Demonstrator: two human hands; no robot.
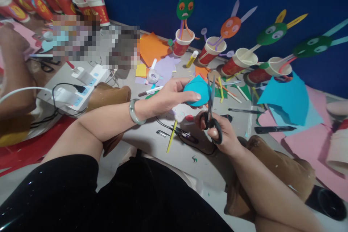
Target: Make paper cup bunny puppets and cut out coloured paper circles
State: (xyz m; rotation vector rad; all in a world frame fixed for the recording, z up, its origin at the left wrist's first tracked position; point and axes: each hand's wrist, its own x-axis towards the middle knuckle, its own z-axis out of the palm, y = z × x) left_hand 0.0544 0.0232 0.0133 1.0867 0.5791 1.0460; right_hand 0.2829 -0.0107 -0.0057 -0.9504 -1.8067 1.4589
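Observation:
Between the thumb and fingers of my left hand is a piece of blue paper, its lower side rounded and its top still pointed. A curved line shows on the paper. My right hand grips a pair of scissors by the black handles. The blades point upward at the paper's right edge and are slightly apart. Below the hands lie a yellow straw and a dark oval tool on the grey table.
Paper cups with puppet faces line the blue partition. Blue paper and pink paper lie at right. A white power strip with cables sits left, near another person's arm. A tape roll and pens lie beyond my hands.

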